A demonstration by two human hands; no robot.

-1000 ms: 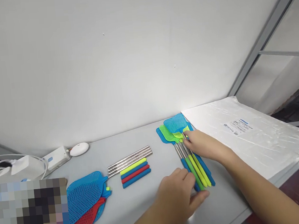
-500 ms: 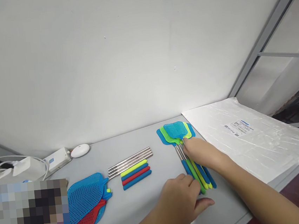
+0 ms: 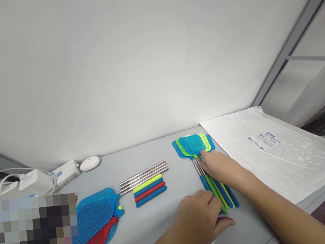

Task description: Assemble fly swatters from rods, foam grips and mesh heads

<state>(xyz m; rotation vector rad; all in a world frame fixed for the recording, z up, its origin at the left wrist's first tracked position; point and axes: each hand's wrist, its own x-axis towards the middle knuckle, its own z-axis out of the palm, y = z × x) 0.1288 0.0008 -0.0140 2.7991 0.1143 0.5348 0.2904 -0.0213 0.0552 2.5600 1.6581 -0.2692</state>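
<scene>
I see my right hand (image 3: 222, 166) lying flat and unclenched on the bundle of assembled fly swatters (image 3: 205, 164) at the tabletop's (image 3: 166, 217) right side, beside a plastic-wrapped pack (image 3: 268, 150). My left hand (image 3: 199, 218), fingers loose, touches their handle ends without gripping.

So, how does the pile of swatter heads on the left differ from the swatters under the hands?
The loose heads have no handles; the assembled swatters have metal rods and coloured grips. The loose heads include red; the assembled ones show blue, green and yellow. Both lie flat on the grey table.
</scene>
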